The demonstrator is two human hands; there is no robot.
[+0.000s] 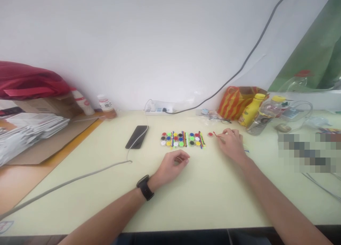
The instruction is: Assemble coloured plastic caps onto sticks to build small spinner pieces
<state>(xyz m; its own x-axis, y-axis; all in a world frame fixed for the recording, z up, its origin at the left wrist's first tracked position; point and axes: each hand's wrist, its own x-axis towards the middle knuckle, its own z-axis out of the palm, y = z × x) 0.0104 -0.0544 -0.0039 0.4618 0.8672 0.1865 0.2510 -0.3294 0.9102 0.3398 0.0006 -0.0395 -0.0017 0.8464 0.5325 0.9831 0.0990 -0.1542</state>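
Far left of discs: papers (37, 124), beyond left edge of surface (87, 198). Left of discs: phone (137, 137), cable across it. Near side of discs: left hand (173, 166), fingers curled to thumb; cannot tell if it grasps anything. Broad room from it to near edge. Discs (181, 139) in two rows, strips (184, 140) lying between groups. Just right of discs: red disc (210, 134), then right hand (231, 142), pinching red strip (214, 133). Farther right of discs: bottles (261, 120), well apart from red disc.
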